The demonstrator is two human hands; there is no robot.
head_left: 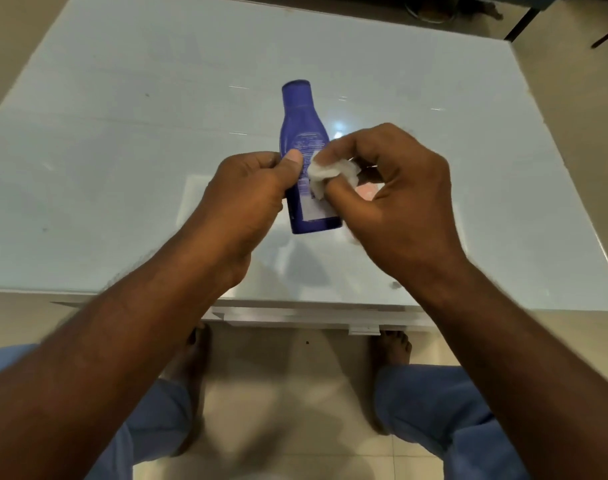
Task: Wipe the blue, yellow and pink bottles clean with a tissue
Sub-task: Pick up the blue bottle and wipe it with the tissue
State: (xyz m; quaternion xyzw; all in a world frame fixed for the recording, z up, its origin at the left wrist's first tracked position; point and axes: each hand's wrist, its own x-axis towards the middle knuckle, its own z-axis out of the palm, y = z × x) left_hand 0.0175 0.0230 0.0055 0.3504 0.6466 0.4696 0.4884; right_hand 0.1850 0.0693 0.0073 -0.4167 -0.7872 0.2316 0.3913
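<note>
Tissue (325, 171) pinched in our right fingers (333, 152) rubs the blue bottle (304, 133) gripped by left fingers (293, 157); yellow, pink unseen.

Lit evenly from overhead, moderately bright, slightly cool cast. Round glare spot on glass table (122, 150), just toward 1 o'clock of blue bottle (304, 133); few thin streak reflections further toward 12 and 2 o'clock. Soft shadows on floor tiles (281, 393) at 6 o'clock, diffuse edges, no hard lines. Faint shadow under both hands on tabletop. Overall soft, low detail, compression smear; label text on bottle unreadable. Right hand (392, 199) w/ tissue (325, 173) slightly motion-blurred; left hand (250, 195) a bit sharper. Wide-angle distortion: table edges bowed, forearms stretched toward 5 and 7 o'clock corners. Far edge at 12–1 o'clock dim, murky.
</note>
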